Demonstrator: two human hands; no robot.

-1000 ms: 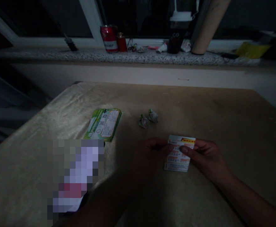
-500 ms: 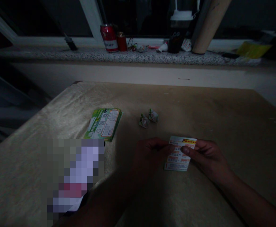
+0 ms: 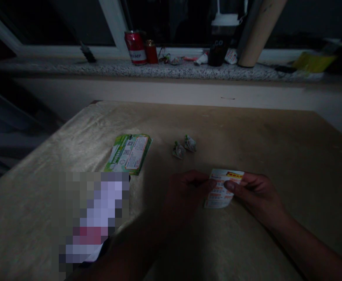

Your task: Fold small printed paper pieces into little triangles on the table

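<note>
Both of my hands hold one small printed paper slip [image 3: 221, 191], white with orange and red print, just above the brown table [image 3: 247, 132]. My left hand [image 3: 188, 191] pinches its left edge with thumb and fingers. My right hand [image 3: 254, 195] grips its right edge, thumb on top. The slip's lower part curls up off the table. Beyond the hands lie two small folded paper pieces [image 3: 184, 146]. A stack of green printed leaflets [image 3: 128, 153] lies to the left.
A blurred-out object [image 3: 93, 218] sits at the near left of the table. Behind the table runs a speckled stone windowsill [image 3: 100, 69] with a red can [image 3: 135, 47], a dark cup with a white lid [image 3: 220, 39], a cardboard tube [image 3: 258, 31] and small clutter.
The slip's lower edge has lifted and curled upward, so it looks shorter. Both hands stay almost where they were.
</note>
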